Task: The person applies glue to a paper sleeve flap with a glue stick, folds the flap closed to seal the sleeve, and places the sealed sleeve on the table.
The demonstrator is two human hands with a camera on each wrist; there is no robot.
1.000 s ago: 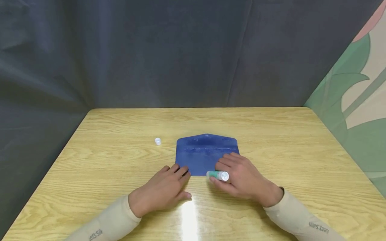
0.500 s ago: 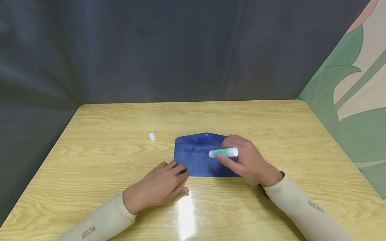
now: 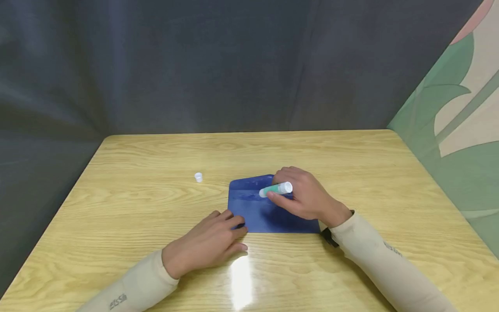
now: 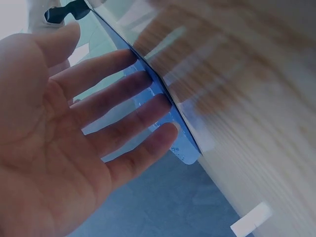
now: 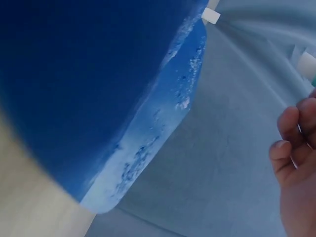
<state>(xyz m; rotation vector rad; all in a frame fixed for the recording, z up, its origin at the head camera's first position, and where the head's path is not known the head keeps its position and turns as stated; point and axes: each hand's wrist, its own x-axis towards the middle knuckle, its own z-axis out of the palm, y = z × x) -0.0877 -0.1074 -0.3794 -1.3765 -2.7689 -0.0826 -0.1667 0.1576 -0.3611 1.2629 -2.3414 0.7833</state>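
A blue envelope (image 3: pixel 253 219) lies on the table with its pointed flap opened away from the person. Pale glue smears show on the flap (image 5: pixel 148 148) and along the fold in the right wrist view. My right hand (image 3: pixel 306 195) grips a white and green glue stick (image 3: pixel 276 189), held tilted above the upper part of the envelope; whether its tip touches the paper cannot be told. With fingers loosely spread, my left hand (image 3: pixel 210 242) rests its fingertips on the envelope's lower left corner. The left wrist view shows that palm (image 4: pixel 74 138) with nothing gripped.
A small white cap (image 3: pixel 199 177) stands on the wooden table (image 3: pixel 156 160), left of the envelope. Dark cloth (image 3: pixel 214 65) hangs behind the table and on its left. On the right is a wall covering with a leaf pattern (image 3: pixel 460 108).
My right hand has carried the glue stick from the envelope's near edge up toward the flap, then a little left. The left hand has stayed at the corner.
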